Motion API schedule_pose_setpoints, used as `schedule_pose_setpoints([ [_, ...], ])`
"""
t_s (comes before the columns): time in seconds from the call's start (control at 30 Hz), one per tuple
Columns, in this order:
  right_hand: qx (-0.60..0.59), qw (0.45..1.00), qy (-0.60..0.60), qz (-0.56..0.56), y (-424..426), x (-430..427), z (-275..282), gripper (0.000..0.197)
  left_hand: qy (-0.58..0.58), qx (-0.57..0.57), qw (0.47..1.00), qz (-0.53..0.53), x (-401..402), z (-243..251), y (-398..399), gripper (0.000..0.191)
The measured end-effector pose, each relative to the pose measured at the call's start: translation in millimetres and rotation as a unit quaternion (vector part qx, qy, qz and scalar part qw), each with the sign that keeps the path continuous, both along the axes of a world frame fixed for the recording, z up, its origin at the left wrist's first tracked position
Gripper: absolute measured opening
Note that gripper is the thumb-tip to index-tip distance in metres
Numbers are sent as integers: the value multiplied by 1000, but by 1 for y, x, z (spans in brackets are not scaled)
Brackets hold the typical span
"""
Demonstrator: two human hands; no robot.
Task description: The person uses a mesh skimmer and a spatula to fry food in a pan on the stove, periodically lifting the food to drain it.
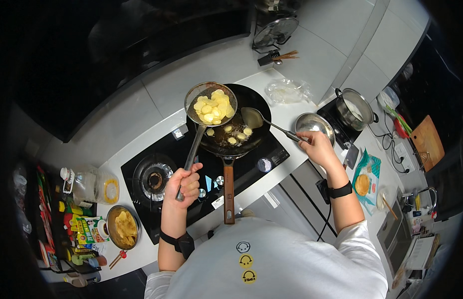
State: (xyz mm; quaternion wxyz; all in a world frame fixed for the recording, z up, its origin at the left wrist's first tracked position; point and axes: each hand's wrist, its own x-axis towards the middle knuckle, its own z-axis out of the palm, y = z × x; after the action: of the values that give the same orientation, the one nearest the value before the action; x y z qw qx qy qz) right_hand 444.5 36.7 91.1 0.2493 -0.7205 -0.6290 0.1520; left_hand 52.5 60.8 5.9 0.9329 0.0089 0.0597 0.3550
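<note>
My left hand (187,184) is closed around the long metal handle of a mesh skimmer (197,148). Its basket hangs over the far left part of a black wok (255,98) and holds a heap of pale yellow potato slices (213,107). In my right hand (316,146) is the dark handle of a metal spatula (252,118), its blade over the right side of the wok. Several loose potato slices (232,140) lie in bubbling oil at the wok's bottom. The wok's wooden handle (229,192) points toward my body.
A black gas hob (209,175) carries the wok; its left burner (155,181) is bare. A steel bowl of fried slices (123,228), an oil jug (91,185) and seasonings stand left. Rightward are a steel bowl (316,124), a pot (354,108) and a teal food bag (367,179).
</note>
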Motion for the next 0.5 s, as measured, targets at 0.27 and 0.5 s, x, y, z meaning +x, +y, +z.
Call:
schedule_pose_setpoints([
  [0.27,-53,992,105,40,15,25,-15,29,10,10,1000,13,3,-1,-2,36],
  [0.5,-165,941,295,17,17,20,-25,25,42,2,999,28,6,1,-1,33],
])
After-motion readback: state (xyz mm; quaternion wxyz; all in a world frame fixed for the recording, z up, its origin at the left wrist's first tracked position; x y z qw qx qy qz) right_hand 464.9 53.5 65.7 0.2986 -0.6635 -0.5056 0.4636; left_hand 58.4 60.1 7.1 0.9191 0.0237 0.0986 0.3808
